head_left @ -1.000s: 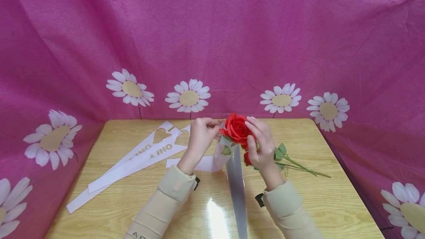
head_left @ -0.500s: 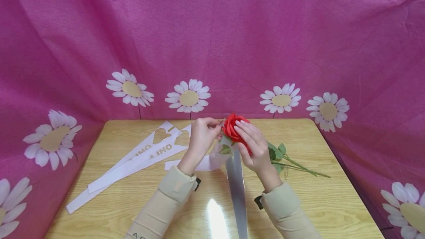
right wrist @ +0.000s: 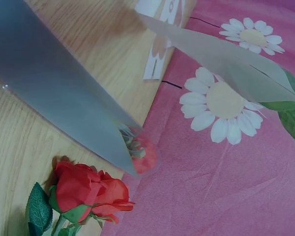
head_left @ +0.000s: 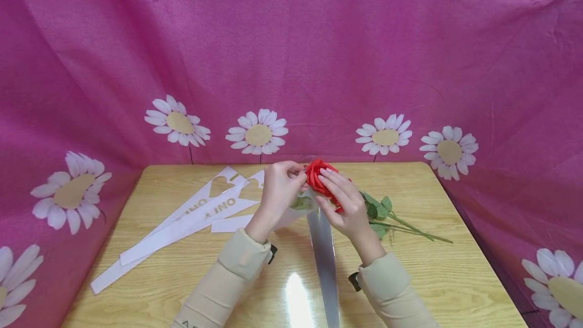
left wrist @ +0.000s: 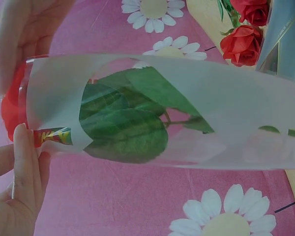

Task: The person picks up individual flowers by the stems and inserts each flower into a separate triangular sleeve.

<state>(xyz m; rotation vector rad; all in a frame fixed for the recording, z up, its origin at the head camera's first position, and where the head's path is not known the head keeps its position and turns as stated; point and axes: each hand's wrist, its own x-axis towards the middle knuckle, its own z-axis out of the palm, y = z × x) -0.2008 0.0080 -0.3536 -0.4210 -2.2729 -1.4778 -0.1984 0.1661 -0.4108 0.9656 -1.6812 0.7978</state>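
Note:
In the head view my left hand pinches at the rim of a translucent white flower sleeve, beside a red rose. The rose stands inside the sleeve, its red head at the mouth, and its green leaves show through a clear window. Near the rim is a small green and yellow label. Across the rose from the left, my right hand rests on the petals with its fingers fairly straight. The sleeve's lower part is half hidden behind my left wrist. Neither hand appears in the right wrist view.
On the table a grey sleeve lies with a red rose in it. Loose red roses with green stems lie to the right. Several white cut-out sleeves overlap on the left. A pink curtain stands behind.
My right hand has moved left over the rose, and the rose has shifted slightly left. The white sleeve's lower end has swung left. My left hand has hardly moved.

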